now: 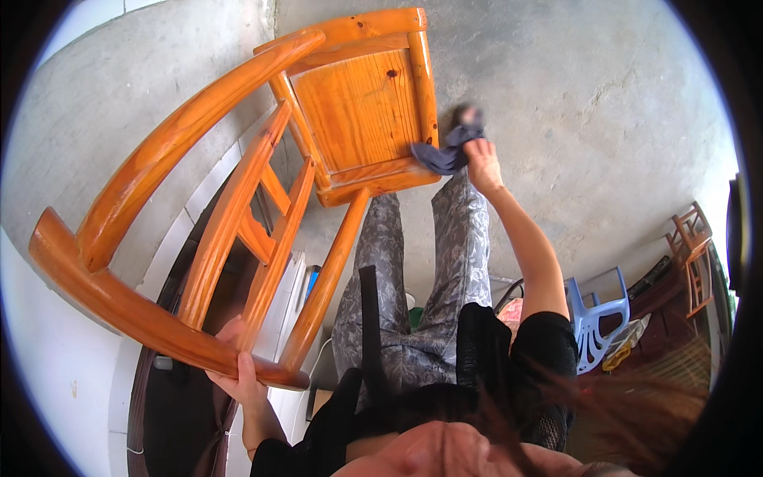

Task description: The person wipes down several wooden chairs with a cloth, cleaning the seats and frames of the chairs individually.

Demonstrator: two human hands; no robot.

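While the left hand [241, 388] wraps its fingers round the curved rail [159, 322] of a glossy orange-brown wooden chair [238, 211] at lower left, the right hand [483, 167], right of upper centre, pinches a bunched dark blue-grey cloth [441, 158] against the chair seat's [358, 107] lower-right corner. Wooden chair spans upper left to lower left; light-blue plastic chair [612, 308] at right, lower half.

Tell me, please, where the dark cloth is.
In the head view, the dark cloth is right of centre, in the right fingers, at the lower right of the seat.
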